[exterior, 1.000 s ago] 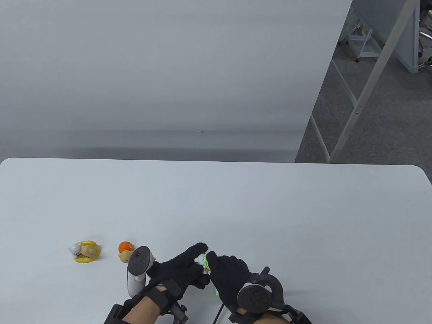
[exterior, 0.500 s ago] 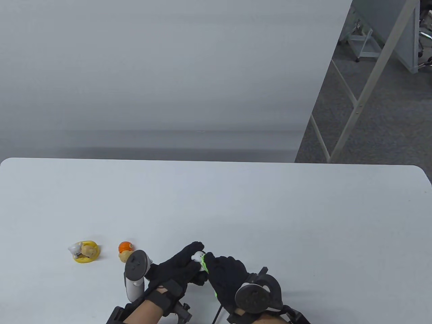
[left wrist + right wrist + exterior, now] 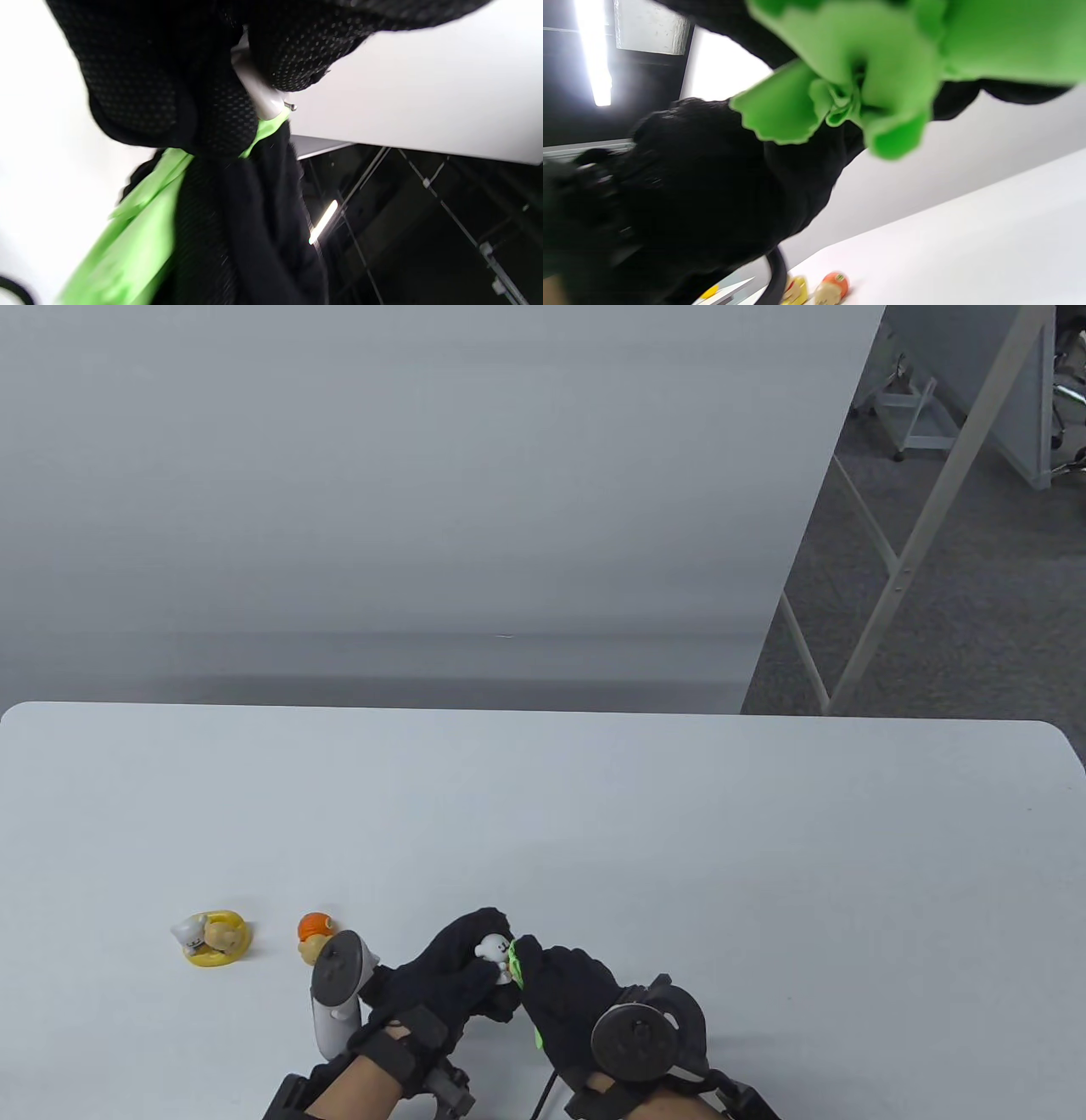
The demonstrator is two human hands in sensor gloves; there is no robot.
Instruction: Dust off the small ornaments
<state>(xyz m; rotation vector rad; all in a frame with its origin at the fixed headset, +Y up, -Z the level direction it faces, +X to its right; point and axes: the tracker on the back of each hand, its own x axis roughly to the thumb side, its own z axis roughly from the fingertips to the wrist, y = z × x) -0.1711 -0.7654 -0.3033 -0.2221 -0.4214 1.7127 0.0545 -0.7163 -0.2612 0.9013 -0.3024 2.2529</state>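
Observation:
My left hand [image 3: 462, 963] holds a small white figurine [image 3: 495, 948] above the table's near edge; it also shows in the left wrist view [image 3: 258, 91]. My right hand [image 3: 560, 984] grips a bright green cloth [image 3: 519, 969] and presses it against the figurine's right side. The cloth bunches under the fingers in the right wrist view [image 3: 857, 76]. A yellow ornament with small animal figures [image 3: 212, 937] and an orange-capped ornament [image 3: 316, 937] stand on the table to the left of my hands.
The white table [image 3: 679, 831] stretches wide to the right and far side. A grey wall panel stands behind it. A black cable [image 3: 547, 1090] runs off the near edge between my wrists.
Both hands have shifted slightly left and nearer together. The white figurine has turned in my left hand, and the cloth has moved along its side.

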